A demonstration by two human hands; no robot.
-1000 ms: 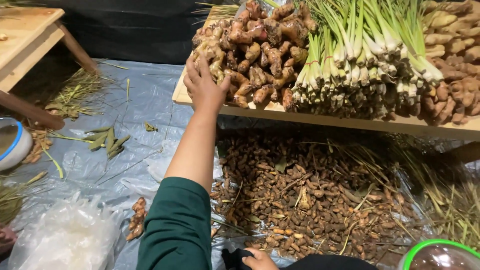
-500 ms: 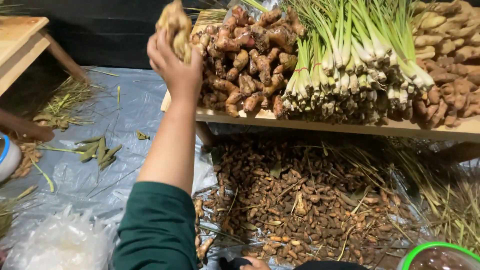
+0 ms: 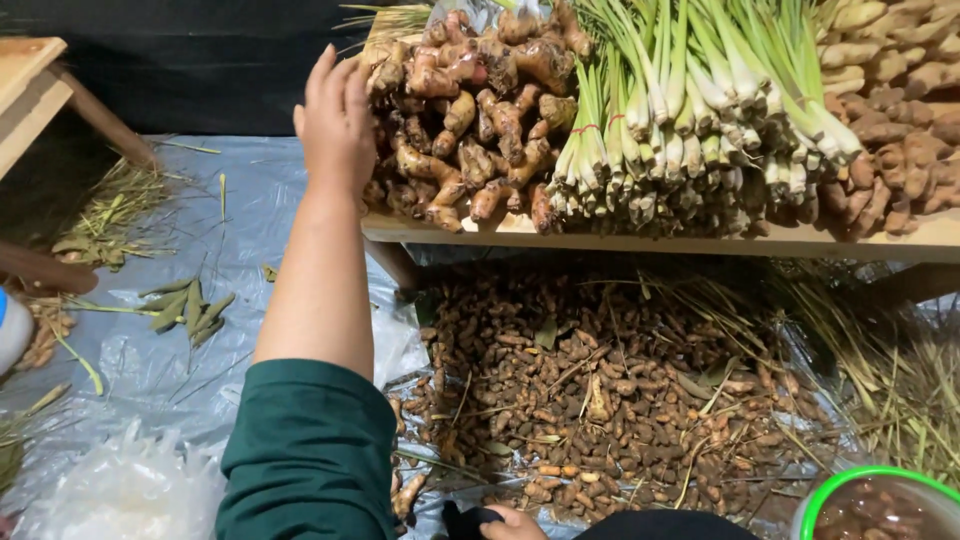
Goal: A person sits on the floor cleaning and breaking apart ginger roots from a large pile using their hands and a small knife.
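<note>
Grey plastic sheeting (image 3: 200,250) covers the floor, backed by a dark wall at the top of the view. On the sheeting, under the table, lies a broad heap of small brown turmeric-like roots (image 3: 620,400) mixed with dry grass stems. A wooden table (image 3: 700,240) spans the upper right; on it, from left to right: a pile of ginger rhizomes (image 3: 480,110), bundled lemongrass stalks (image 3: 700,110) with the white bases facing the viewer, and a second pile of paler rhizomes (image 3: 890,110). A second wooden table edge (image 3: 35,90) shows at upper left. Loose green leaves (image 3: 185,305) and straw lie scattered on the sheeting at left; a clear plastic bag (image 3: 120,490) sits at lower left. A green-rimmed bowl (image 3: 880,505) holds dark pieces at lower right. Left hand (image 3: 335,125), green sleeve pushed up the forearm, is raised at the left edge of the ginger pile, fingers together and extended, back toward the camera; whether it holds anything cannot be told. Right hand (image 3: 510,522) is barely visible at the bottom edge; finger state cannot be told.
</note>
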